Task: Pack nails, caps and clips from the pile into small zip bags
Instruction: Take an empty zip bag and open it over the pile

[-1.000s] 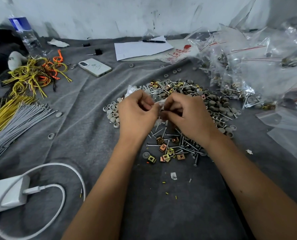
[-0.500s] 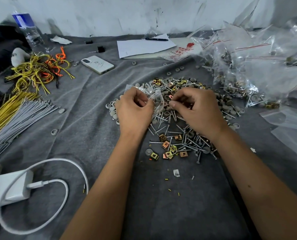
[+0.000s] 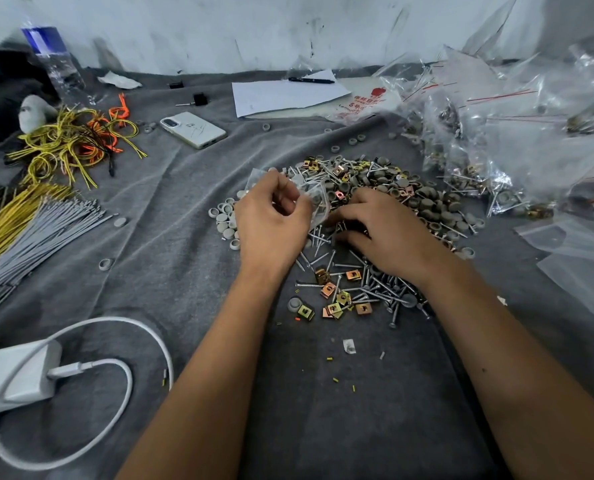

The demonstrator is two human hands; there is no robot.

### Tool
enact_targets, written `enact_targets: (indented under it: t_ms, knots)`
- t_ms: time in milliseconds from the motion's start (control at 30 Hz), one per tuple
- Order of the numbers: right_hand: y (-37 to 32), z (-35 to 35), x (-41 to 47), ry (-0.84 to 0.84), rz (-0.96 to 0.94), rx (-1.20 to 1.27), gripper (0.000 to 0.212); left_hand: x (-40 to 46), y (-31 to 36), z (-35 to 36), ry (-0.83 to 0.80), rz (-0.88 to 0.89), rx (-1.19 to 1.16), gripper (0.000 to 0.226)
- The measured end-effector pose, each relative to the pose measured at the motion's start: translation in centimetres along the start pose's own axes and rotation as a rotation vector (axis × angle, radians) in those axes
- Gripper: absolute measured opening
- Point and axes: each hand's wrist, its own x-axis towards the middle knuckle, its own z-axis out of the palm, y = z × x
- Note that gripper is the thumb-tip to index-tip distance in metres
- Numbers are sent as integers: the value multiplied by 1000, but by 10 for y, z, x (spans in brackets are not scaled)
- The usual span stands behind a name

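While the left hand pinches a small zip bag just left of the pile, the right hand, fingers curled down among nails lying beside the bag's mouth, has a grasp I cannot tell.

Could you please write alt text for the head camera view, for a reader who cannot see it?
A person's left hand holds a small clear bag while the right hand reaches into a pile of nails, caps and clips on a grey cloth. Filled bags lie at right; wires and a phone at left.
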Motion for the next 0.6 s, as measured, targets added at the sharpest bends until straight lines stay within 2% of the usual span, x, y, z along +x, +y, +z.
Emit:
enact_targets:
  t_ms: [233, 433, 600]
  knots:
    - [-1, 0, 0, 21, 16, -10, 15, 2, -7, -1, 23, -28, 67, 17]
    - [-1, -4, -1, 54, 14, 125, 7, 2, -8, 0, -5, -29, 92, 20]
    - [1, -4, -4, 94, 59, 236, 25, 3, -8, -1, -4, -38, 75, 19]
